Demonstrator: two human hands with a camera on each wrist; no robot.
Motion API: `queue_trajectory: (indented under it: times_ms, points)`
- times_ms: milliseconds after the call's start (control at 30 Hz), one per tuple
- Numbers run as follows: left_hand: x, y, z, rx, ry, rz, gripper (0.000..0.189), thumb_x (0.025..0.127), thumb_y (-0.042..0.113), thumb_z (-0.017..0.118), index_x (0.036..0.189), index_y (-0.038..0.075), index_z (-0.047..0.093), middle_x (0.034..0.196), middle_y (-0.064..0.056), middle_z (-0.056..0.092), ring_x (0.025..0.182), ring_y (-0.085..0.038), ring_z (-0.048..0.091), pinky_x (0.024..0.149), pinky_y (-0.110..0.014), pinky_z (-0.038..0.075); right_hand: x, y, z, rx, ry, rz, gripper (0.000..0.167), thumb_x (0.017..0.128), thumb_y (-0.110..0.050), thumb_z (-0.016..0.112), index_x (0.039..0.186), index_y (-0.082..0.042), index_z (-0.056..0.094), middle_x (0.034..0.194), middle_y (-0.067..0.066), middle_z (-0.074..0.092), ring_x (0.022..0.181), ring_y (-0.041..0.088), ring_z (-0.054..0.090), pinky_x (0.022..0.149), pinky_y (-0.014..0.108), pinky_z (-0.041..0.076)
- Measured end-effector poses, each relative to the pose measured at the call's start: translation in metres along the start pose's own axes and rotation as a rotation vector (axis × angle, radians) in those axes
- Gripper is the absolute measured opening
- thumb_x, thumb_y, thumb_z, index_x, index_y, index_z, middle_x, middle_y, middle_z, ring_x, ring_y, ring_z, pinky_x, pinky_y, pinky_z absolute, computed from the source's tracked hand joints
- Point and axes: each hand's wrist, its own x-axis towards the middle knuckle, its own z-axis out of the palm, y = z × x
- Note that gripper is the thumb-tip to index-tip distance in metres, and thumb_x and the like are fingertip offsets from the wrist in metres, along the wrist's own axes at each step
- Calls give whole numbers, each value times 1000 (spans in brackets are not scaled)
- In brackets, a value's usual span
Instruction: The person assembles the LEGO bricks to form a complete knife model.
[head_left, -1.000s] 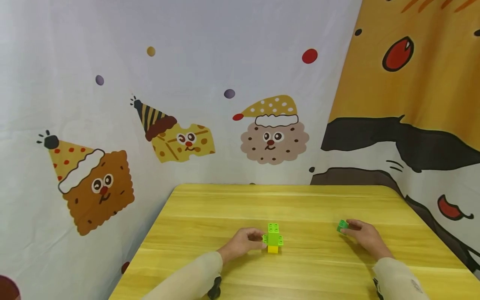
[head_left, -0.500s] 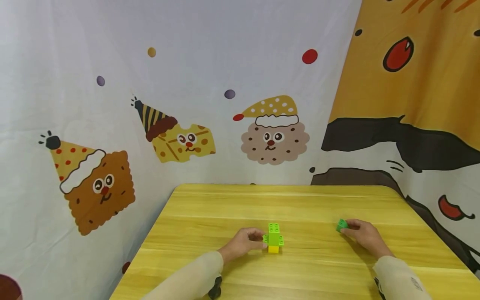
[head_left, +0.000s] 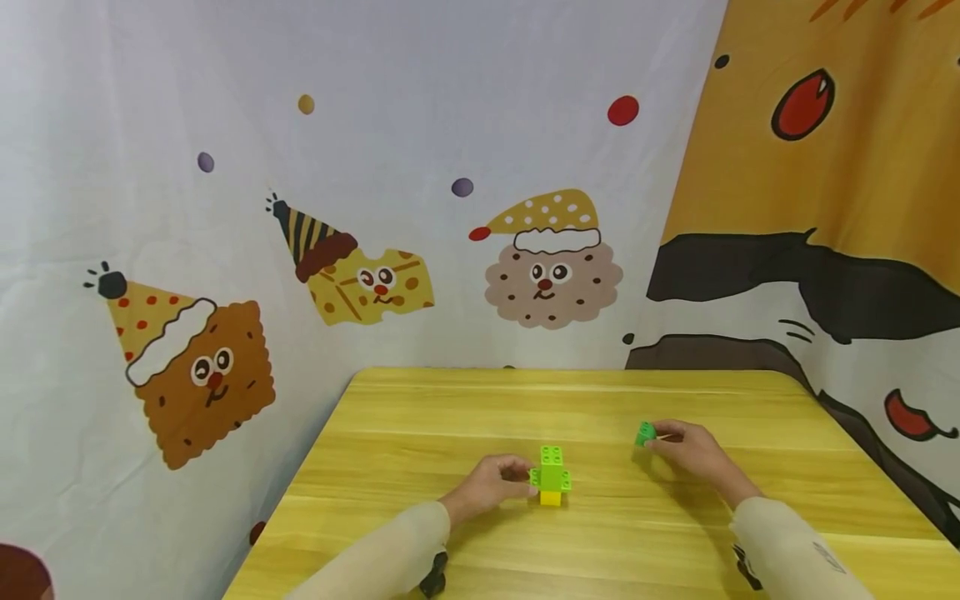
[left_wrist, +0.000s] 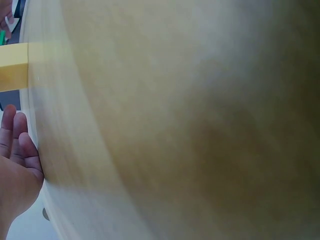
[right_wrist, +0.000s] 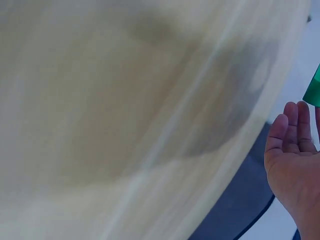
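A small stack of toy building bricks stands upright near the middle of the table: light green bricks (head_left: 552, 473) on top, with a studded end jutting out on either side, over a yellow brick (head_left: 551, 498). My left hand (head_left: 489, 484) holds its left jutting end between thumb and fingers. In the left wrist view the yellow brick (left_wrist: 14, 67) shows beyond the loosely bent fingers of that hand (left_wrist: 20, 167). Farther right and back, my right hand (head_left: 696, 450) pinches a darker green brick (head_left: 644, 434) above the table. The right wrist view catches just part of this green brick (right_wrist: 314, 91).
The wooden table (head_left: 465, 417) has rounded far corners. Behind it and to the left hangs a white cloth (head_left: 405, 133) printed with cartoon snacks. Dark straps show at both sleeves.
My right hand has moved left and slightly away from me, carrying the green brick. The left hand stays at the stack, which stands where it was.
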Motion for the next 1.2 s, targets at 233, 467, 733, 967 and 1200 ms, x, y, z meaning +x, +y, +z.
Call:
queue_trajectory:
  times_ms: [233, 467, 733, 967, 1200]
  points:
    - [3, -3, -1, 22, -5, -5, 30, 88, 25, 78, 115, 16, 70, 103, 2, 65, 95, -16, 58, 81, -33, 49, 7, -29, 19, 83, -57, -28, 59, 92, -35, 72, 133, 4, 57, 118, 13, 65, 106, 26, 61, 87, 40, 52]
    - [4, -6, -1, 32, -5, 4, 29, 88, 24, 77, 115, 16, 70, 102, 2, 65, 93, -15, 58, 80, -32, 49, 7, -66, 39, 86, -45, -121, 49, 92, -33, 72, 129, -1, 63, 112, 8, 67, 102, 23, 60, 83, 37, 52]
    - [4, -5, -1, 37, 1, 3, 28, 88, 22, 78, 114, 16, 71, 101, 3, 65, 93, -15, 58, 79, -32, 49, 4, -100, 57, 110, -17, -209, 42, 92, -29, 72, 126, -4, 66, 110, 5, 68, 102, 22, 61, 83, 35, 51]
    - [4, -5, 0, 25, 0, 2, 27, 88, 22, 77, 114, 15, 71, 101, 1, 65, 92, -16, 59, 79, -31, 49, -1, -115, 63, 159, -14, -249, 38, 93, -25, 73, 125, -5, 67, 111, 6, 66, 102, 25, 60, 79, 29, 51]
    - [3, -3, 0, 9, -7, 10, 27, 89, 20, 77, 115, 14, 70, 103, 0, 66, 95, -16, 59, 80, -31, 49, -6, -125, 70, 182, -26, -299, 33, 92, -21, 73, 120, -6, 69, 108, 3, 66, 101, 22, 60, 80, 29, 50]
